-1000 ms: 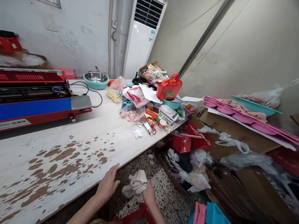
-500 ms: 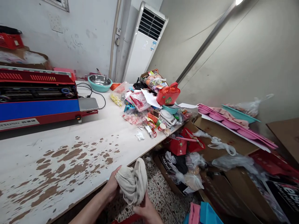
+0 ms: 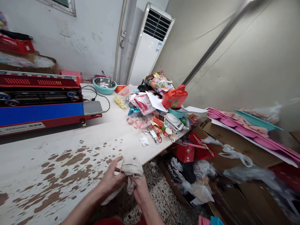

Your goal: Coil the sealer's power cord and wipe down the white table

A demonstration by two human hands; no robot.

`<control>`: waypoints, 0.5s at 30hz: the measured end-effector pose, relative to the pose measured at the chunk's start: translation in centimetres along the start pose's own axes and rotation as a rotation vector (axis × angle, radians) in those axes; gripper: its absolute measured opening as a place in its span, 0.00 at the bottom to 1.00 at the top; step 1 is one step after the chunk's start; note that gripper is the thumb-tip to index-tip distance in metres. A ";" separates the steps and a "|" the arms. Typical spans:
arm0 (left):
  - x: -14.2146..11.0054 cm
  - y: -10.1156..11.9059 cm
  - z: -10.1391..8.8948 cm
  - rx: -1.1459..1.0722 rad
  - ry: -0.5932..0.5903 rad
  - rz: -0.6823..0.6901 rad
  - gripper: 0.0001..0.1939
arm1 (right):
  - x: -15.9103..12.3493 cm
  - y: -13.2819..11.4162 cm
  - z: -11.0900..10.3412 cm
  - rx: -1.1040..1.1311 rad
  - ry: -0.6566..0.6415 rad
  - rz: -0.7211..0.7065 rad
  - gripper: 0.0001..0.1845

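Note:
A bunched, off-white cloth (image 3: 131, 167) is held between my two hands, just off the front edge of the white worktable (image 3: 107, 131). My left hand (image 3: 113, 178) grips its left side, with a loose part hanging below the palm. My right hand (image 3: 141, 189) pinches the cloth from the lower right. Beside my left hand, the table surface shows brown worn patches (image 3: 64, 173). A crumpled white tissue (image 3: 144, 141) lies farther along the table, beyond my right hand.
On the table's left stands a red and blue machine (image 3: 42, 106). A steel bowl in a teal basin (image 3: 104, 85) sits at the back. Packets, a white scale (image 3: 174, 121) and a red bag (image 3: 174, 97) crowd the right end. Boxes and plastic bags (image 3: 194, 175) fill the floor at right.
The cloth has been turned and spread from a round bundle, and part of it now hangs down. My left hand has risen over its left side. The view has shifted slightly.

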State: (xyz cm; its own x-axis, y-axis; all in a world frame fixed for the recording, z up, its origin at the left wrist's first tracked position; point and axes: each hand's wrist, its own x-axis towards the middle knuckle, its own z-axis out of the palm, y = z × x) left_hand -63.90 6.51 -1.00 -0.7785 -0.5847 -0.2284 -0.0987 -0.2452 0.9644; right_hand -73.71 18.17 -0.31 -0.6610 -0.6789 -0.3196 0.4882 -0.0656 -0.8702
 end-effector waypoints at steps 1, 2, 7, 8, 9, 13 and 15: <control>0.4 0.2 -2.6 0.148 0.084 -0.009 0.36 | 1.8 -1.6 0.2 -0.023 -0.025 -0.011 0.33; 0.6 0.2 -5.3 0.242 0.177 -0.042 0.35 | 3.7 -3.4 0.3 -0.053 -0.057 -0.027 0.32; -3.4 -4.1 -15.8 0.297 0.568 -0.288 0.34 | 14.3 -10.9 -0.3 -0.434 -0.211 -0.173 0.30; -5.0 -5.5 -16.7 0.280 0.640 -0.327 0.35 | 16.3 -11.3 -0.5 -0.545 -0.272 -0.144 0.30; -6.6 -7.0 -17.0 0.262 0.702 -0.373 0.35 | 18.2 -11.1 -0.8 -0.699 -0.338 -0.102 0.31; -11.8 -12.5 -14.6 0.213 0.830 -0.554 0.34 | 22.2 -6.5 -2.3 -1.384 -0.313 -0.080 0.54; -13.4 -14.5 -12.3 0.141 0.778 -0.613 0.32 | 22.8 -2.8 -3.3 -1.550 -0.305 -0.286 0.57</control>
State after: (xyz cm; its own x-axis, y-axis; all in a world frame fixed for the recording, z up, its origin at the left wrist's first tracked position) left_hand -44.39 8.44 -13.55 0.0494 -0.7437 -0.6666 -0.4595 -0.6096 0.6460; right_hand -91.99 5.29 -6.38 -0.3989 -0.9012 -0.1695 -0.7716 0.4297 -0.4690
